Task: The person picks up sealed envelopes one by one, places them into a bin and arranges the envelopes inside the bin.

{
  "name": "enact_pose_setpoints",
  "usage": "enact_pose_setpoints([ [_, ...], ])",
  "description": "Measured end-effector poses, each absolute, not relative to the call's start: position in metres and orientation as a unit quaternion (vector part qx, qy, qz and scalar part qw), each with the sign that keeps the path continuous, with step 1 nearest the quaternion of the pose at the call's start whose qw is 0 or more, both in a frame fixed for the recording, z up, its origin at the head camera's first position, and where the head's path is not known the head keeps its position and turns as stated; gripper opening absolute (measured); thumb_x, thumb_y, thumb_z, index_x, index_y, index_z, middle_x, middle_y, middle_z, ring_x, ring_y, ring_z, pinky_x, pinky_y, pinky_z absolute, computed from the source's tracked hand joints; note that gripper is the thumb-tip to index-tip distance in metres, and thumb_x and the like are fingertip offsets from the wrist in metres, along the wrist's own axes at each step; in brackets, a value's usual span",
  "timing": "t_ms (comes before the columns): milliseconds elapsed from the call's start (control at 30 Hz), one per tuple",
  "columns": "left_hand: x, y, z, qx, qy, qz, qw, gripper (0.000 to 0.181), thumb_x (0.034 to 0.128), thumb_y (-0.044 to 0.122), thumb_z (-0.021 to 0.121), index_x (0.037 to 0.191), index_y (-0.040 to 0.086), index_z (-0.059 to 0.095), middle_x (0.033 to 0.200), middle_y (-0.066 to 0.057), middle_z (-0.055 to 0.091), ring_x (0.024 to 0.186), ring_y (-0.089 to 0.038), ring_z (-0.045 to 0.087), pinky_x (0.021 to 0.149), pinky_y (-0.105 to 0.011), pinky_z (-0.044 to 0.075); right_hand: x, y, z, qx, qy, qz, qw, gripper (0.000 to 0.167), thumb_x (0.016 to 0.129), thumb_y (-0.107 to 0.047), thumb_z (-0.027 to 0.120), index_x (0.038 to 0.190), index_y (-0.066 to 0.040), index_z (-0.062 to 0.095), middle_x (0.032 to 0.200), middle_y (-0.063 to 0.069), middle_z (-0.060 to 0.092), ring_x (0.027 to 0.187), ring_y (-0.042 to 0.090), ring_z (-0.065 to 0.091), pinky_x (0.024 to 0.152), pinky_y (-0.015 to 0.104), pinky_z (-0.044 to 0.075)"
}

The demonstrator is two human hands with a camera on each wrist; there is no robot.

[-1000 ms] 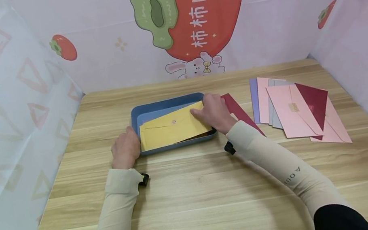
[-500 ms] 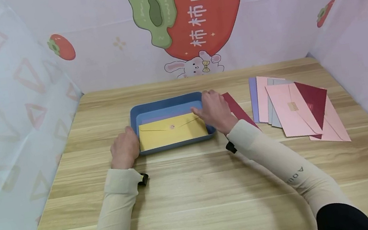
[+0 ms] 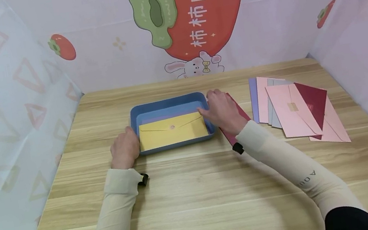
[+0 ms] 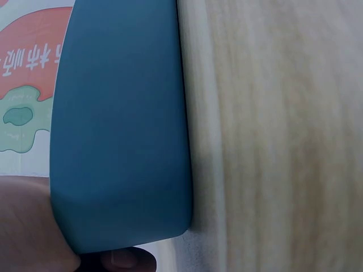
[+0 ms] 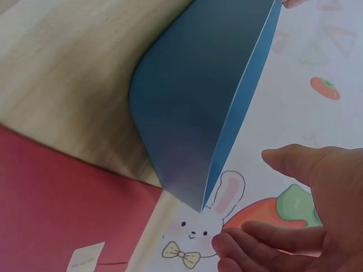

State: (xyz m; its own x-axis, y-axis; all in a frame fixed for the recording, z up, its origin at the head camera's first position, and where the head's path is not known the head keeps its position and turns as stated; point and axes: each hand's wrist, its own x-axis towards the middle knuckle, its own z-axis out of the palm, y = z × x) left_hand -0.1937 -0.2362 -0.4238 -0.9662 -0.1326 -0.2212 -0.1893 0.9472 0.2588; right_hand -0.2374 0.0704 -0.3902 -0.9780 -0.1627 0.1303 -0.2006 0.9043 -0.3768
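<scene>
A blue tray point(image 3: 178, 146) stands on the wooden table, with a yellow envelope point(image 3: 172, 130) lying flat inside along its front side. Behind that, a strip of purple shows on the tray floor. My left hand point(image 3: 124, 148) grips the tray's left end; in the left wrist view a fingertip point(image 4: 122, 259) shows beside the tray wall. At the other end, my right hand point(image 3: 225, 111) hovers by the tray's right wall, thumb and fingers apart and holding nothing. Beneath that hand and wrist lies a dark red envelope point(image 3: 238, 109), partly covered; its white label point(image 5: 86, 258) shows in the right wrist view.
To the right lies a fanned pile of envelopes: pink point(image 3: 292, 112), purple point(image 3: 255, 100), grey and dark red point(image 3: 316, 102). A printed cloth backdrop point(image 3: 106, 71) rises behind the table, and cloth walls stand on both sides.
The yellow envelope, tilted earlier with its right end raised, has dropped flat into the tray. My right hand has shifted right, off the tray and over the dark red envelope. My left hand stays put.
</scene>
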Motion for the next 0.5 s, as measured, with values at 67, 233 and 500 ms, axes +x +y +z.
enact_pose_setpoints([
  [67, -0.193, -0.236, -0.424, -0.081, 0.982, 0.141, 0.100, 0.037, 0.1114, 0.012, 0.024, 0.135, -0.009, 0.043, 0.120, -0.037, 0.063, 0.111, -0.052, 0.066, 0.090, -0.064, 0.054, -0.236, 0.074, -0.390, 0.093, -0.974, 0.200, 0.044, 0.056, 0.096, -0.037, 0.078, 0.130, 0.005, 0.064, 0.122, 0.021, 0.067, 0.105, 0.034, 0.068, 0.094, 0.048, 0.062],
  [233, -0.192, -0.237, -0.424, -0.079, 0.982, 0.140, 0.094, 0.034, 0.1113, 0.014, 0.025, 0.129, -0.007, 0.045, 0.117, -0.036, 0.064, 0.108, -0.051, 0.067, 0.088, -0.063, 0.055, -0.234, 0.082, -0.390, 0.083, -0.974, 0.210, 0.028, 0.059, 0.097, -0.037, 0.078, 0.134, 0.007, 0.062, 0.128, 0.024, 0.065, 0.107, 0.036, 0.066, 0.095, 0.048, 0.061],
  [500, -0.192, -0.237, -0.424, -0.079, 0.983, 0.141, 0.090, 0.033, 0.1106, 0.013, 0.026, 0.127, -0.007, 0.045, 0.117, -0.037, 0.064, 0.108, -0.051, 0.067, 0.087, -0.063, 0.055, -0.231, 0.093, -0.387, 0.068, -0.974, 0.215, 0.028, 0.063, 0.095, -0.038, 0.079, 0.137, 0.005, 0.060, 0.134, 0.024, 0.063, 0.110, 0.037, 0.066, 0.093, 0.049, 0.062],
])
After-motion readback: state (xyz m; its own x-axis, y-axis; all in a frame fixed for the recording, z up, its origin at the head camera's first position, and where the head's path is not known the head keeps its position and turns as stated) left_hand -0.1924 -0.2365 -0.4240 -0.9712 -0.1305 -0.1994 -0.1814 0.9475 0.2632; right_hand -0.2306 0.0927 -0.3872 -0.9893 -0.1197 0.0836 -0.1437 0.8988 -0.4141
